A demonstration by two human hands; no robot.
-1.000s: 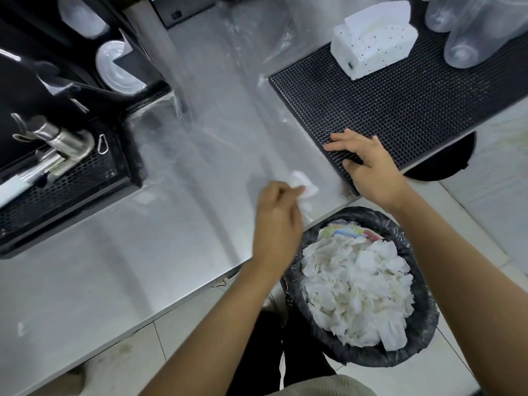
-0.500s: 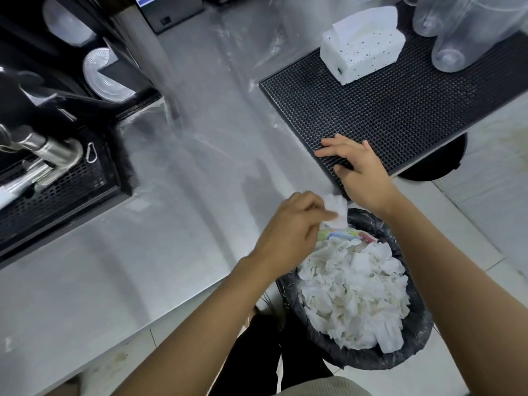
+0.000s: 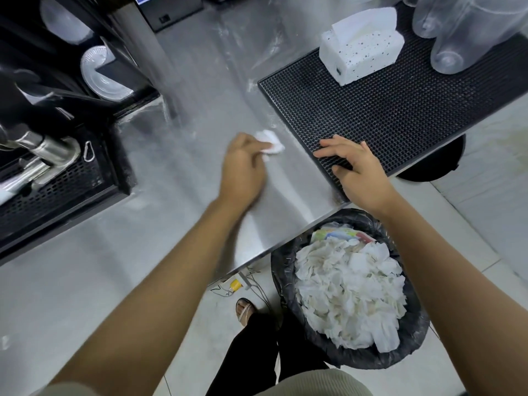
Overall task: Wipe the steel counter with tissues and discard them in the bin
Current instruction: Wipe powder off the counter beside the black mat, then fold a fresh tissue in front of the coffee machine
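Observation:
My left hand (image 3: 243, 167) holds a crumpled white tissue (image 3: 270, 141) against the steel counter (image 3: 160, 218), just left of the black rubber mat (image 3: 400, 110). White streaks show on the steel around the tissue. My right hand (image 3: 357, 167) lies flat on the mat's near left corner, fingers spread. Below the counter's edge stands a bin (image 3: 420, 335) with a black liner, heaped with used white tissues. A white spotted tissue box (image 3: 363, 58) sits on the mat at the back.
A black machine with a steel spout (image 3: 43, 150) and perforated drip tray (image 3: 57, 184) fills the left. Clear plastic jugs (image 3: 463, 32) stand at the back right on the mat. Tiled floor and my foot (image 3: 244, 310) show beneath the counter edge.
Half a second ago my left hand held the tissue at the counter's edge above the bin; now it is back on the steel, further in beside the mat. My right hand stayed put.

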